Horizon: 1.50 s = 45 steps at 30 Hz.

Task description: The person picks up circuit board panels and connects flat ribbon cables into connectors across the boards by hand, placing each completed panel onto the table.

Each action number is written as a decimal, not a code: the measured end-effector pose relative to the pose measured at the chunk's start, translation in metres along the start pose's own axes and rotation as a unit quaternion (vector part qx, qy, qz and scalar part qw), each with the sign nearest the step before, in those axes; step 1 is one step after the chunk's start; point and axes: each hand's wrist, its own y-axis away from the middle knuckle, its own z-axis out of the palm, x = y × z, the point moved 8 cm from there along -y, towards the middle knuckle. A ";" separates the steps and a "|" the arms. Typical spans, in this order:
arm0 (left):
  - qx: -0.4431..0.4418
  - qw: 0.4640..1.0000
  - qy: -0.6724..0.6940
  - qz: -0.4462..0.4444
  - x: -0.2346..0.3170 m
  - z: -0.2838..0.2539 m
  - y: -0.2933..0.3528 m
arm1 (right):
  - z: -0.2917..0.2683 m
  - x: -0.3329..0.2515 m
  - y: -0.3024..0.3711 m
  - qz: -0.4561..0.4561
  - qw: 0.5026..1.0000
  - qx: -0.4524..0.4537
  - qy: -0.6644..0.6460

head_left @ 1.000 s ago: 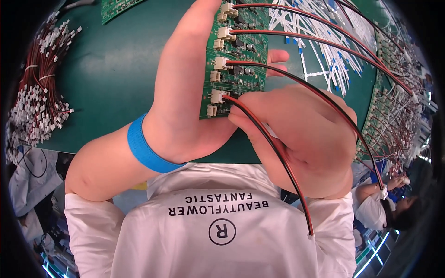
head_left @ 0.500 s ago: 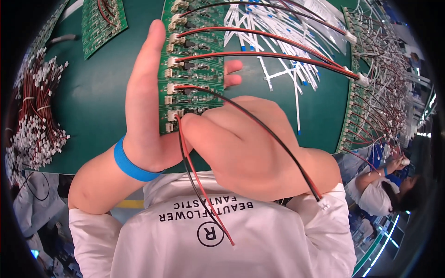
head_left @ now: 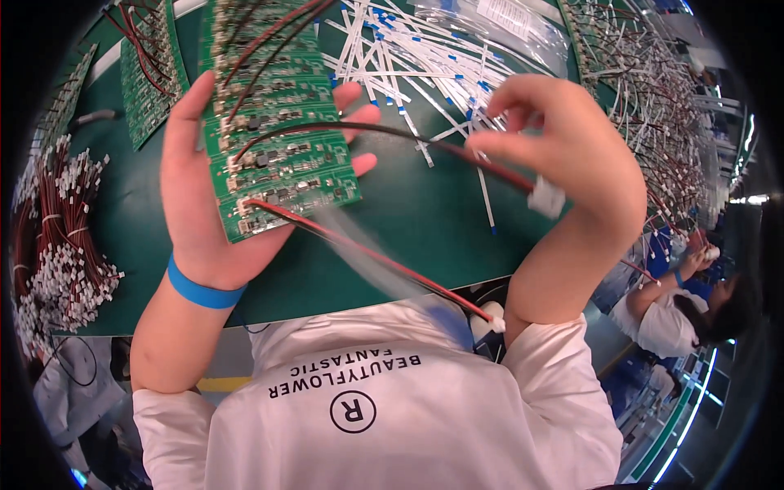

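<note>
A long green circuit board panel rests across my left hand, whose thumb lies along its left edge while the fingertips show past its right edge. Red-and-black wire leads are plugged into white sockets down its left side. One lead trails from the lowest socket toward my shirt, ending in a white plug. Another lead arches right, its white plug just below my right hand. That hand is raised, thumb and curled fingers apart, with nothing visible between them. A pale smeared strip blurs below the panel.
Bundled red-and-black leads with white plugs lie at the left. Further panels stand at the back left. White flat cables with blue ends spread beyond my hands, near a clear plastic bag. Wired boards and another person are at the right.
My right hand has left the panel's lower end and moved right and upward. The panel and my left hand have shifted left and tilted. The blurred strip has appeared below the panel.
</note>
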 end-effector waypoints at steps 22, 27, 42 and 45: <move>0.042 0.998 0.025 0.030 0.013 -0.017 0.002 | 0.011 -0.022 -0.023 -0.109 0.948 0.141 -0.264; 0.043 0.998 0.013 0.031 0.014 -0.018 0.003 | -0.001 -0.020 -0.021 -0.130 0.952 0.236 -0.142; -0.084 0.995 0.047 -0.026 0.001 0.009 0.008 | 0.021 -0.048 -0.019 -0.168 0.908 0.166 -0.346; -0.052 0.997 0.056 -0.020 0.002 0.005 0.009 | 0.020 -0.059 -0.017 -0.226 0.912 0.185 -0.287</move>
